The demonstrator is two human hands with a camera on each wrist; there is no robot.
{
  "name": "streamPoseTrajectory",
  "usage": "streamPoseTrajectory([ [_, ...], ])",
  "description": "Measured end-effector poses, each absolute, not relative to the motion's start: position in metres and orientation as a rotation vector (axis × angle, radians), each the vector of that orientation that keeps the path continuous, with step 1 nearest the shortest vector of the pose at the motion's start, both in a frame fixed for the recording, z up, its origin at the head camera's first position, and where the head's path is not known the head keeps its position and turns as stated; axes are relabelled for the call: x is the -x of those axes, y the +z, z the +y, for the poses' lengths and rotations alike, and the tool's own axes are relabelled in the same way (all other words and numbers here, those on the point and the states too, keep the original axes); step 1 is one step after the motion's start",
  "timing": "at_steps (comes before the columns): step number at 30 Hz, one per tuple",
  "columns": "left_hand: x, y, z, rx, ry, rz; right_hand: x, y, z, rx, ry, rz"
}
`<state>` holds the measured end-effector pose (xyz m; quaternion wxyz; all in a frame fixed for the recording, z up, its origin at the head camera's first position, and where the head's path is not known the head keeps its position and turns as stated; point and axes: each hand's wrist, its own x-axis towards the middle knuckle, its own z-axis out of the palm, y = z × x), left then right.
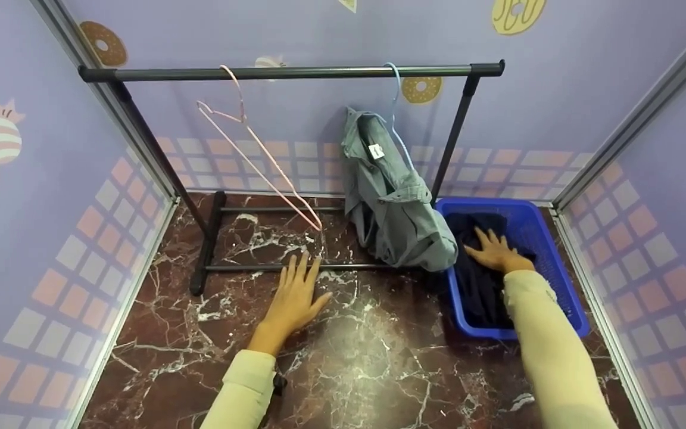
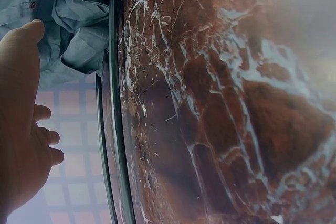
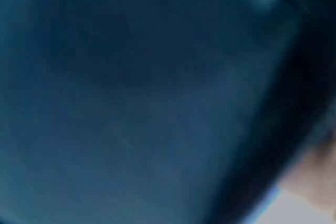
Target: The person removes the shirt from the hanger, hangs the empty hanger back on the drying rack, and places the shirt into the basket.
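Head view: left arm reaches in from the lower edge, sleeve to the wrist, forearm angled up and to the right. Left hand (image 1: 294, 301) is back-up, fingers extended and lightly parted, thumb out to the side; it has hold of nothing. Fingertips overlap the lower bar of the clothes rack (image 1: 295, 73) in this line of sight; contact cannot be told. Right arm slants inward from the lower right. Right hand (image 1: 493, 250) is over the dark garment (image 1: 480, 292), fingers spread and mostly straight; no grip visible. Garment lies bunched inside the blue basket (image 1: 492, 332), right of the rack. Grey-green shirt (image 1: 387, 202) hangs from the light blue hanger (image 1: 404, 146); pink hanger (image 1: 271, 158) hangs to its left on the top bar.

Left wrist view: thumb extends across the line of sight to the shirt; three fingertips show below it. Palm region holds nothing. Rack bars run alongside the marbled floor (image 2: 236, 119).

Right wrist view: blurred dark blue cloth fills most of the frame. Blurred skin shows at the lower right edge; finger pose cannot be told from this camera.
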<state>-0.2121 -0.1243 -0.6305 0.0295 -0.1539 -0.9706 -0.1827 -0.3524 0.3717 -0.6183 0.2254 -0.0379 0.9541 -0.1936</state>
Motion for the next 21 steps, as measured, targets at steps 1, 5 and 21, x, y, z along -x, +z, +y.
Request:
streamPoseTrajectory([
  [1,0.213,-0.63,-0.124,0.476,-0.556,-2.997,0.351,-0.62,0.371,0.096,-0.529,2.608],
  [5,0.217,-0.628,-0.121,0.474,-0.552,-3.011,0.347,-0.619,0.367,0.089,-0.494,2.547],
  [21,0.22,-0.61,-0.111,0.518,-0.508,-2.983,0.342,-0.573,0.368,0.257,-0.617,2.705],
])
